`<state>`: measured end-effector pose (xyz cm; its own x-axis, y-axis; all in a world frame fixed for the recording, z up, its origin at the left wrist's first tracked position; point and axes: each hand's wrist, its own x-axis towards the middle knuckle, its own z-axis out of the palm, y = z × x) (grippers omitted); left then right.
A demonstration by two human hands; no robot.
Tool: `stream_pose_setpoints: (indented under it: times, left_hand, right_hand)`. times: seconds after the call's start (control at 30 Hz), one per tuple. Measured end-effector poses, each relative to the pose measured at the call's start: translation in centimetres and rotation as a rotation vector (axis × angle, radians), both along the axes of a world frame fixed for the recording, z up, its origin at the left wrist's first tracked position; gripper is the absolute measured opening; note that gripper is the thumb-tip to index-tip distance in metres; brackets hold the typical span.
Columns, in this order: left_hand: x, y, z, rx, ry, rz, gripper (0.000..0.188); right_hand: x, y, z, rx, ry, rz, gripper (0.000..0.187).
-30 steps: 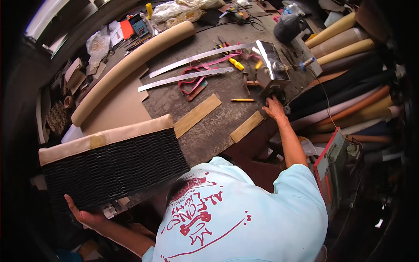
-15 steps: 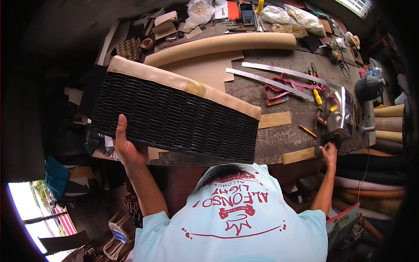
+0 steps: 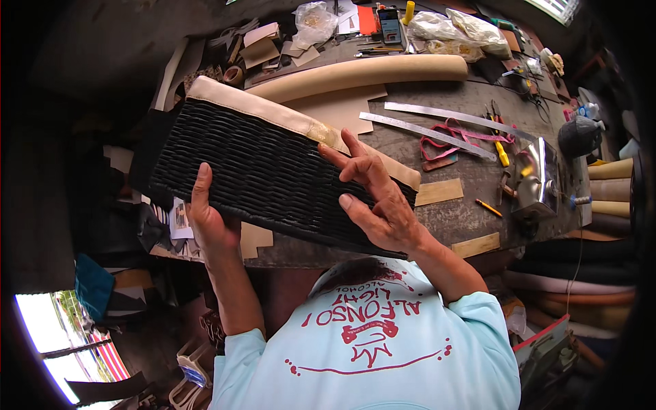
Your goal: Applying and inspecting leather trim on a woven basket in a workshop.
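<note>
The black woven panel [image 3: 253, 157], gripped by the left hand [image 3: 216, 222], could tip if the wide-spread right hand [image 3: 384, 199] over it pressed hard.

Red lettering [image 3: 374, 311], red emblem [image 3: 370, 332] on pale blue shirt [image 3: 365, 386]; steel ruler [image 3: 410, 129] marks too small.

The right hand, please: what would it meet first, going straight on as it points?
Likely the right hand meets the amber patch on the tan border of the black woven panel; depth is unclear.
</note>
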<state>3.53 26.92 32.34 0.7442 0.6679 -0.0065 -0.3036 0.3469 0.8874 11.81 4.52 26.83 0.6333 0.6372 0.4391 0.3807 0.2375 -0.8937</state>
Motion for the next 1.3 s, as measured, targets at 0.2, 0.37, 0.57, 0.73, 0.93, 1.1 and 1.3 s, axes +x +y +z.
stream_pose_setpoints:
  times: [0.2, 0.37, 0.57, 0.73, 0.93, 1.1, 1.3]
  left_hand:
    - [0.9, -0.3, 0.3, 0.001, 0.016, 0.034, 0.036]
    - [1.3, -0.6, 0.6, -0.017, 0.013, 0.026, 0.036]
    - [1.3, -0.5, 0.5, -0.008, 0.005, 0.013, 0.035]
    - [1.4, -0.6, 0.5, -0.026, 0.012, 0.015, 0.035]
    - [1.5, -0.7, 0.5, -0.022, 0.017, 0.009, 0.035]
    - [1.7, -0.9, 0.5, -0.008, 0.02, 0.018, 0.034]
    - [1.7, -0.9, 0.6, -0.021, 0.015, 0.009, 0.033]
  right_hand:
    - [0.7, 2.2, -0.6, -0.132, -0.214, -0.12, 0.023]
    - [0.7, 2.7, -0.7, -0.145, -0.236, -0.163, 0.024]
    - [0.7, 2.5, -1.1, -0.132, -0.224, -0.194, 0.023]
    - [0.6, 2.3, -0.7, -0.19, -0.277, -0.193, 0.022]
    - [-0.3, 2.3, -0.6, -0.252, -0.427, -0.225, 0.017]
    - [-0.8, 2.4, -0.6, -0.252, -0.555, -0.323, 0.018]
    - [-1.3, 2.2, -0.4, -0.254, -0.668, -0.33, 0.023]
